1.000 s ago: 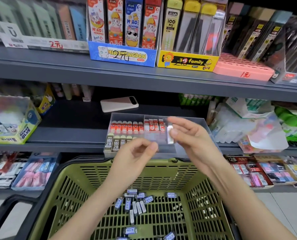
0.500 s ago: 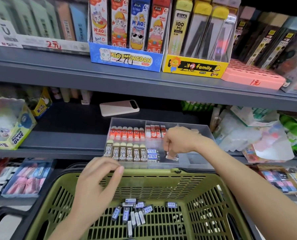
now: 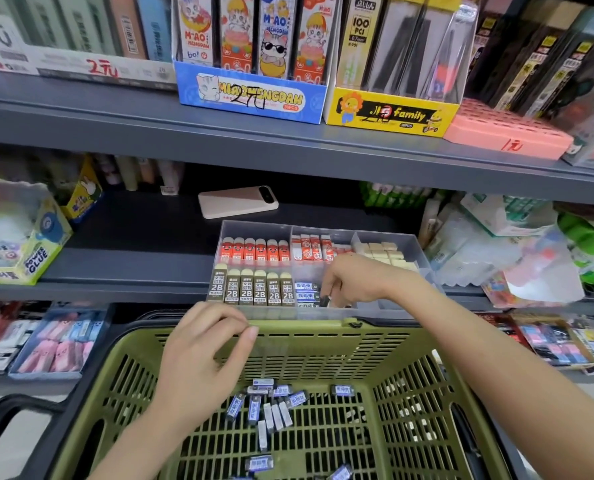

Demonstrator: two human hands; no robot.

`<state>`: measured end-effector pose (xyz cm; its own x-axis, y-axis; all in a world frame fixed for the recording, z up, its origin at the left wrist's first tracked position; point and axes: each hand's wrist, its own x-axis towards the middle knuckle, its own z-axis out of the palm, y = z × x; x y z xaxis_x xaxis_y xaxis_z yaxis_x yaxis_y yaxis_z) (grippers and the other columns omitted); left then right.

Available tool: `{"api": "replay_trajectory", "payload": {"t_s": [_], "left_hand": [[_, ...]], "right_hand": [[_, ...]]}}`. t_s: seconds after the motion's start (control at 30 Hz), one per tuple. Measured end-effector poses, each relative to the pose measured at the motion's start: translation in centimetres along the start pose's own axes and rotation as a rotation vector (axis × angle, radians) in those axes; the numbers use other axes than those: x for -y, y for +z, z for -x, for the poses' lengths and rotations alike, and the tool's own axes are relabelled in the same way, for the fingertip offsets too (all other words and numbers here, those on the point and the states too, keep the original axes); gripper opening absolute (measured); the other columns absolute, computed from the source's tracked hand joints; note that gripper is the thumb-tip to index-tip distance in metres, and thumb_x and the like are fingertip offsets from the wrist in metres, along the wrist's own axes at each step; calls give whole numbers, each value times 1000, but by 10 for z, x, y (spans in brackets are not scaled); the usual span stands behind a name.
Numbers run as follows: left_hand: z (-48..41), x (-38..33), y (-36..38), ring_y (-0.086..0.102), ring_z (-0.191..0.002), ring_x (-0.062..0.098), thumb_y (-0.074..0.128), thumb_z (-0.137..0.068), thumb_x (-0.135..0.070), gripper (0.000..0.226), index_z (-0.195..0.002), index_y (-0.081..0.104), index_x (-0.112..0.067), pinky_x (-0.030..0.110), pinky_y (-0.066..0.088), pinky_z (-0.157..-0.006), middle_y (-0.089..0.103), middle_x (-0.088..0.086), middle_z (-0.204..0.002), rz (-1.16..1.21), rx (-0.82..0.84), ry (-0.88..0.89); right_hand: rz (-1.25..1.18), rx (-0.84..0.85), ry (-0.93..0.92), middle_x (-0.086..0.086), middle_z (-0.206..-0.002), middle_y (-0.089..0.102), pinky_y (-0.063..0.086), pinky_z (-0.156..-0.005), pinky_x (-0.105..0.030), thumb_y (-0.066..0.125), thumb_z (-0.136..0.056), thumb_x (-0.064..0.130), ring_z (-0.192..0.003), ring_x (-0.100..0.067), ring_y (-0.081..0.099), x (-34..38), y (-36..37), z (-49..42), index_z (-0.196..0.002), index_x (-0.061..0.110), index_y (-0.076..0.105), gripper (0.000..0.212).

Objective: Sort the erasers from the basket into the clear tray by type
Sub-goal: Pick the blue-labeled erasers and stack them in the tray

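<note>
Olive green basket (image 3: 323,344) is right under the camera, and the clear tray (image 3: 423,263) sits on the shelf at 12 o'clock from it, just past the far rim. The tray is already pretty full. There are red-sleeved erasers (image 3: 254,251) in the 10 o'clock compartment, brown 2B erasers (image 3: 254,289) lined up at 8 o'clock, red-and-white erasers (image 3: 311,249) at 12, and plain cream erasers (image 3: 389,252) at 2. A couple of blue-label erasers (image 3: 306,292) are stacked in the front middle slot. The right hand (image 3: 354,282) is dipped into that slot just at 3 o'clock of the stack, fingers curled downward. Honestly I can't tell whether it's pinching an eraser or not, since the fingertips hide it. The left hand (image 3: 202,362) hovers over the basket's rim at about 10 o'clock. Its fingers are loosely bent with the thumb near the fingertips, and there's nothing in it. A bunch of loose erasers (image 3: 271,407) with blue labels lies scattered on the basket floor around the middle and toward 6 o'clock. A pale phone-like slab (image 3: 238,201) lies flat on the shelf at 11 o'clock of the tray, and a glue box (image 3: 28,251) is off at 9 o'clock.
</note>
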<state>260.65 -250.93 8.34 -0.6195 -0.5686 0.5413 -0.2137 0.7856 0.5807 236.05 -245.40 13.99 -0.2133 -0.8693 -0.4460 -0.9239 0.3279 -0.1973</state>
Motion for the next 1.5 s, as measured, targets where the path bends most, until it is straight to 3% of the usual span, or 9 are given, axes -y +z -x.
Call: {"api": "replay_trajectory", "payload": {"t_s": [0.13,0.27,0.4,0.53,0.73,0.83,1.0,1.23,1.5], "left_hand": [[0,1,-2,55,-82,8,51,-87,-33,34,-73,72,-10,13,38,-82,64,-8,-79,19,-4,-24],[0,2,-1,58,-80,13,51,-87,-33,34,-74,72,-9,14,39,-81,64,-7,-79,13,5,-21],[0,4,-1,53,-84,6,50,-87,-34,34,-76,72,-10,10,36,-84,64,-8,-81,13,2,-38],[0,6,-1,53,-84,8,50,-87,-34,34,-78,72,-10,20,40,-81,64,-7,-83,0,-20,-24],[-2,7,-6,58,-81,18,51,-87,-30,34,-78,72,-5,21,37,-80,67,0,-82,-66,-64,-10],[-4,5,-12,57,-83,18,51,-88,-28,32,-80,72,-5,22,36,-80,67,2,-83,-38,-74,-46],[6,2,-11,52,-78,6,53,-89,-28,24,-86,70,-11,21,39,-73,61,-9,-83,58,-42,-158],[59,31,43,58,-82,5,58,-90,-21,8,-88,60,-28,27,53,-81,59,-10,-95,-112,554,-411],[103,65,94,58,-86,9,62,-89,-34,24,-110,64,-23,19,46,-71,63,-6,-104,-229,791,-500]], "right_hand": [[-76,-27,5,12,-70,57,44,-94,-32,57,-81,-6,-82,-15,60,-1,-3,4,-88,15,63,23],[-28,-50,-35,-1,-95,71,42,-79,-19,66,-84,5,-79,-6,56,1,5,2,-98,8,73,17],[-41,-114,-49,-1,-103,70,40,-94,-25,65,-85,11,-84,-7,57,-5,6,3,-101,10,72,17],[-52,-202,-54,3,-109,68,35,-67,-6,58,-91,13,-83,-2,52,-9,-2,12,-105,13,70,19],[-460,-508,-138,15,-87,70,44,-71,-12,63,-88,17,-79,2,60,12,9,57,-91,19,73,11],[-630,-417,-213,16,-80,69,48,-71,-14,64,-87,23,-75,3,61,35,51,78,-86,25,72,9],[-290,-130,-97,1,-111,67,48,-90,-32,60,-90,30,-100,-15,62,43,159,54,-111,18,66,24],[-100,-91,214,-6,-131,45,42,-96,-39,60,-80,58,-124,-29,38,34,253,2,-137,21,37,72],[-92,-141,167,-3,-124,53,50,-82,-35,59,-86,48,-107,-24,54,26,273,6,-128,19,41,54]]}}
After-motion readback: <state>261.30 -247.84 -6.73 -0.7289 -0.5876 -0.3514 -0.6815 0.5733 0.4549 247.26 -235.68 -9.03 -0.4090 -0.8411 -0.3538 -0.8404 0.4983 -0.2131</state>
